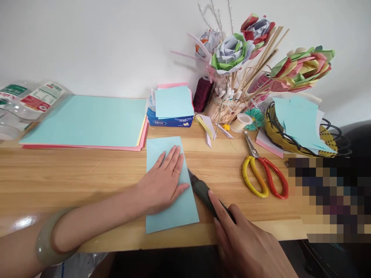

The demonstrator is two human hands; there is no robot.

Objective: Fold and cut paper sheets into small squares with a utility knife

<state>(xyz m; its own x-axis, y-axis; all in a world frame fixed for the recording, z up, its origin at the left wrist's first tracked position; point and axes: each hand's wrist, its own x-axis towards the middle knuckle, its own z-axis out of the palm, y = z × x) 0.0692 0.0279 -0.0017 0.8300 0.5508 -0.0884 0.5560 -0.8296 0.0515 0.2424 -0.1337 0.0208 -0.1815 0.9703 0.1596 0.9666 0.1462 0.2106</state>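
A folded light-blue paper sheet (162,148) lies on the wooden table (72,173) near its front edge. My left hand (164,181) presses flat on the sheet, fingers spread, a ring on one finger and a pale bangle on the wrist. My right hand (246,243) grips a dark utility knife (203,191), whose tip meets the sheet's right edge just beside my left fingertips.
Yellow-and-red scissors (265,173) lie to the right. A stack of large coloured paper (87,121) sits at the back left, and a tissue box (169,121) topped with paper squares is behind the sheet. Paper flowers (232,52) and a wire basket (304,131) stand at the back right.
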